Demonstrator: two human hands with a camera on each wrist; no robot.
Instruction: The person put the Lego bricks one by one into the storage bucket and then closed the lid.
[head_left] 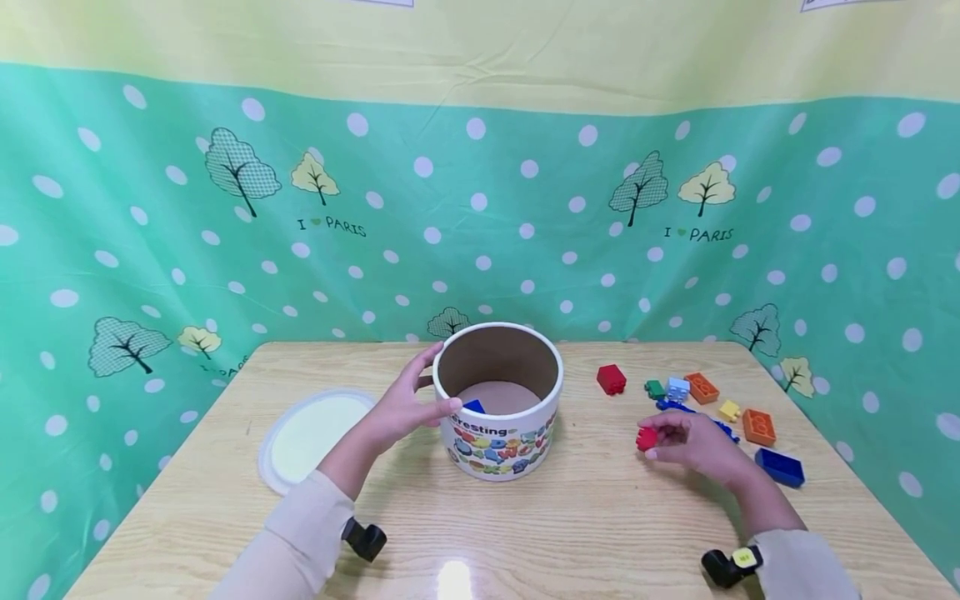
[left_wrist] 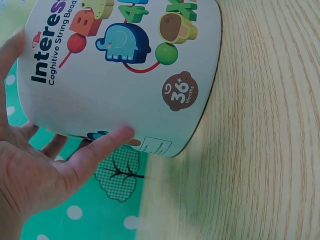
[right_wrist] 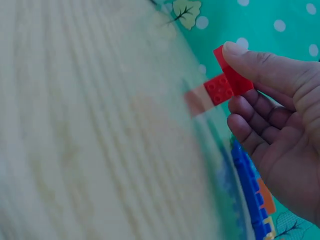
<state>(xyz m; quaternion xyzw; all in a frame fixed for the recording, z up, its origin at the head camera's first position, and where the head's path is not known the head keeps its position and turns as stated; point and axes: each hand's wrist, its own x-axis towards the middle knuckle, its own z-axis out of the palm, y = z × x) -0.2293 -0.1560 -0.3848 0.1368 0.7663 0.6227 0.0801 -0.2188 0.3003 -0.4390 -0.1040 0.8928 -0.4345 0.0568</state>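
Observation:
A round white tub (head_left: pixel 498 446) with printed letters and animals stands near the middle of the table. My left hand (head_left: pixel 408 406) holds its left side, the thumb along the outer wall and the other fingers round the far side; those fingers are partly hidden in the left wrist view. Inside the tub, part of a blue block (head_left: pixel 474 406) shows. My right hand (head_left: pixel 693 446) pinches a small red building block (right_wrist: pixel 239 80) between thumb and fingers, right of the tub. Another red block (head_left: pixel 611 379) lies on the table farther back.
Several loose blocks lie at the right, among them a green block (head_left: pixel 655 389), a light blue block (head_left: pixel 677 388), an orange block (head_left: pixel 759 427), a yellow block (head_left: pixel 730 410) and a dark blue block (head_left: pixel 780 467). A round white lid (head_left: pixel 307 442) lies left of the tub. A patterned curtain (head_left: pixel 480 250) hangs behind.

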